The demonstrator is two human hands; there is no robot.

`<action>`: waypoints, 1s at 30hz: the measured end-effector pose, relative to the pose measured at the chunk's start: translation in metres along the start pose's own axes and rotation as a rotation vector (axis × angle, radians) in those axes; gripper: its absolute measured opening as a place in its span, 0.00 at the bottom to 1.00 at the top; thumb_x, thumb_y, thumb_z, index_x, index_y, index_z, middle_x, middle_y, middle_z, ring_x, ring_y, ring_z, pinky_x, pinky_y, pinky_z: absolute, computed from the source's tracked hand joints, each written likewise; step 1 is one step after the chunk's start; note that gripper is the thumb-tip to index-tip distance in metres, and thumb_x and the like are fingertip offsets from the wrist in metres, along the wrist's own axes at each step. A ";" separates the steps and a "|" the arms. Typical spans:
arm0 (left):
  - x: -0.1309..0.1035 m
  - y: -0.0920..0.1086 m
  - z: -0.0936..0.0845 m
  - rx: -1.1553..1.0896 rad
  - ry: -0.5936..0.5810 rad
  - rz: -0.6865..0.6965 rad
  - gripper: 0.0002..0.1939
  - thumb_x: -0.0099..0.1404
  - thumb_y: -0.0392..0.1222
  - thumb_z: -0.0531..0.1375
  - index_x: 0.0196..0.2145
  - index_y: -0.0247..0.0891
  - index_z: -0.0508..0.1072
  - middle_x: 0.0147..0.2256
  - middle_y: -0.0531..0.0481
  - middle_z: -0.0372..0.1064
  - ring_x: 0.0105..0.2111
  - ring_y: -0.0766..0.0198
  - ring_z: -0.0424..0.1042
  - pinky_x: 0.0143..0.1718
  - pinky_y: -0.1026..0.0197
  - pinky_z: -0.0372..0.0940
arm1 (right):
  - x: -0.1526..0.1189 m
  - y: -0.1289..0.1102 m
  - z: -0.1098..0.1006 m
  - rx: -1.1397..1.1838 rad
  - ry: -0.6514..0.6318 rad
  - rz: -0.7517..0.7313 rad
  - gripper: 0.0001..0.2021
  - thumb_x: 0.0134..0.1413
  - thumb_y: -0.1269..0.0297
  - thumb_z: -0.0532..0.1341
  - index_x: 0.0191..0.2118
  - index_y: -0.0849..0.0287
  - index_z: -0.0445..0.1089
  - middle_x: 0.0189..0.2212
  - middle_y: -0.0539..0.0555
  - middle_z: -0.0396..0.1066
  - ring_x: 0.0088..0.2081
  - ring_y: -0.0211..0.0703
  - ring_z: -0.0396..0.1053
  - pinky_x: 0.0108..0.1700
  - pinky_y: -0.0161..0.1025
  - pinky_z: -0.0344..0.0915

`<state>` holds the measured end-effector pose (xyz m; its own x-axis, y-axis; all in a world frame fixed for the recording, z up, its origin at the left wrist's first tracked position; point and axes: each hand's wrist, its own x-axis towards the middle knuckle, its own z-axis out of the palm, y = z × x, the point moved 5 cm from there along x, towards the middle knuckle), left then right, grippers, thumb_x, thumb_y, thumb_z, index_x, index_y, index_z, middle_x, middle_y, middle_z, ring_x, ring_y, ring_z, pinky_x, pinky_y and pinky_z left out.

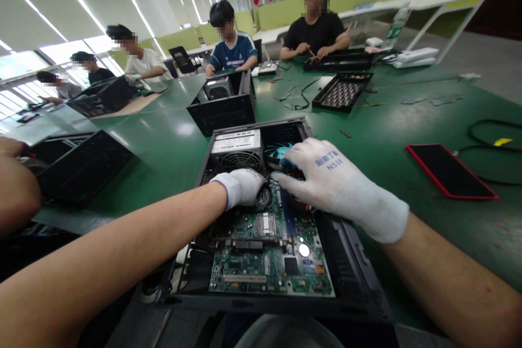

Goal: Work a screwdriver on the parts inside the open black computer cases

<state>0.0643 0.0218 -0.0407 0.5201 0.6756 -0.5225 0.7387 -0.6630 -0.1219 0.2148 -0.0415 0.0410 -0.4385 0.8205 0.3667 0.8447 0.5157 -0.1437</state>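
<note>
An open black computer case (359,266) lies in front of me, with a green motherboard (253,223) inside. At its far left corner sits a silver power supply (237,141) with a fan grille. My left hand (244,185), in a white glove, is closed among the cables just below the power supply; what its fingers hold is hidden. My right hand (322,174), also gloved, reaches in from the right over the blue fan (278,150). Its thumb and fingers are curved and apart, near dark cables, with nothing plainly gripped.
A red-edged black tablet (452,171) and black cable lie on the green table (383,136) at right. Another open case (224,103) stands beyond mine, a third (81,166) at left. A person's arm (16,190) enters at far left. Several people sit across the table.
</note>
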 end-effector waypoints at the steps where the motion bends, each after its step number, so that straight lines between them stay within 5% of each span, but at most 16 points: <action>1: 0.000 0.000 0.000 -0.001 -0.001 0.001 0.21 0.59 0.46 0.70 0.49 0.37 0.81 0.50 0.39 0.81 0.51 0.46 0.80 0.55 0.55 0.73 | 0.000 0.000 0.000 0.000 -0.002 -0.001 0.20 0.68 0.46 0.61 0.44 0.60 0.77 0.41 0.60 0.78 0.45 0.56 0.71 0.47 0.46 0.60; 24: -0.003 0.001 -0.005 -0.027 -0.033 0.034 0.36 0.54 0.51 0.72 0.57 0.33 0.75 0.55 0.34 0.78 0.54 0.42 0.79 0.56 0.53 0.73 | 0.001 0.000 -0.003 0.062 0.037 0.013 0.20 0.69 0.46 0.59 0.40 0.59 0.75 0.38 0.60 0.76 0.42 0.55 0.71 0.47 0.47 0.63; 27: -0.013 -0.002 -0.014 -0.078 0.002 0.027 0.41 0.54 0.54 0.71 0.61 0.33 0.71 0.56 0.33 0.77 0.54 0.41 0.79 0.55 0.51 0.73 | -0.001 0.004 -0.008 0.223 0.125 0.077 0.18 0.68 0.48 0.60 0.43 0.59 0.75 0.42 0.61 0.77 0.46 0.55 0.72 0.51 0.49 0.66; 30: -0.028 -0.004 -0.025 -0.142 0.076 0.003 0.38 0.61 0.59 0.64 0.61 0.31 0.68 0.55 0.31 0.77 0.53 0.42 0.79 0.53 0.52 0.74 | -0.019 0.020 -0.008 0.384 0.241 0.259 0.24 0.66 0.45 0.60 0.57 0.59 0.72 0.57 0.64 0.74 0.59 0.61 0.69 0.61 0.56 0.64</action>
<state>0.0570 0.0137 -0.0046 0.5495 0.6994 -0.4570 0.7874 -0.6164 0.0033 0.2424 -0.0490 0.0389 -0.1085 0.8764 0.4691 0.7226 0.3936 -0.5682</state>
